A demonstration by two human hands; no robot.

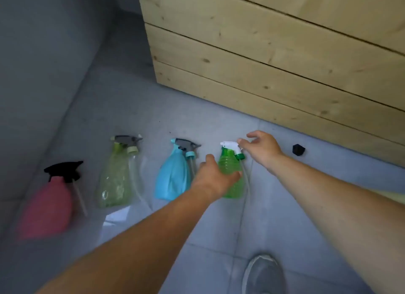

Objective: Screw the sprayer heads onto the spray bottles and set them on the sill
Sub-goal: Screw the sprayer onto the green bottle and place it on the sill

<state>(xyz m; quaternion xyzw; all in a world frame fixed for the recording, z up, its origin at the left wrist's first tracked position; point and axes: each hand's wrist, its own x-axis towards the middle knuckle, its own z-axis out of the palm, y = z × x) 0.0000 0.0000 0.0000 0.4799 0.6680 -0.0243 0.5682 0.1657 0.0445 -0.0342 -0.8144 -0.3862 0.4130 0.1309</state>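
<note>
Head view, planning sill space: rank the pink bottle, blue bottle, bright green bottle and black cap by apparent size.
1. pink bottle (frame-edge blur, unsure)
2. blue bottle
3. bright green bottle, partly covered
4. black cap

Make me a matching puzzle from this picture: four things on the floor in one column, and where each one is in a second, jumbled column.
Things
1. pink bottle
2. blue bottle
3. bright green bottle
4. small black object

Places
A. gripped by the left hand
B. far left of the row
C. alone at the right, near the wooden boards
D. between the pale green bottle and the bright green one

Pairs: 1-B, 2-D, 3-A, 4-C
</note>
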